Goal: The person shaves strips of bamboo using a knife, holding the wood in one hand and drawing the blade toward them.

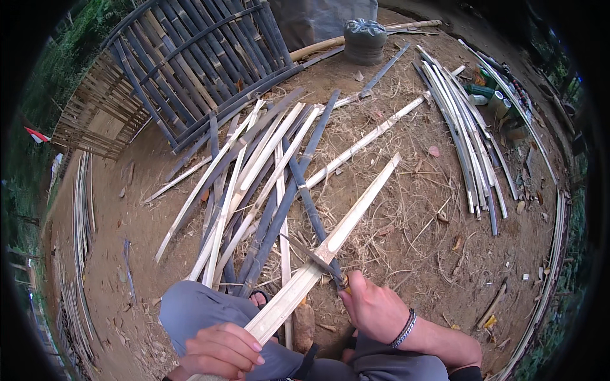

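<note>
A long pale split bamboo strip runs from my lap away and to the right, its far end over the littered ground. My left hand is closed around the near part of it, above my left thigh. My right hand grips the yellowish handle of a knife, to the right of the strip. The dark blade lies across the strip's upper face, its tip pointing away to the left. A dark bamboo pole passes beneath the strip near the blade.
Beyond my knees lies a loose pile of pale and dark bamboo strips. More strips are bundled at the right. A dark bamboo panel stands at the back left, a filled plastic sack at the back. Shavings cover the ground.
</note>
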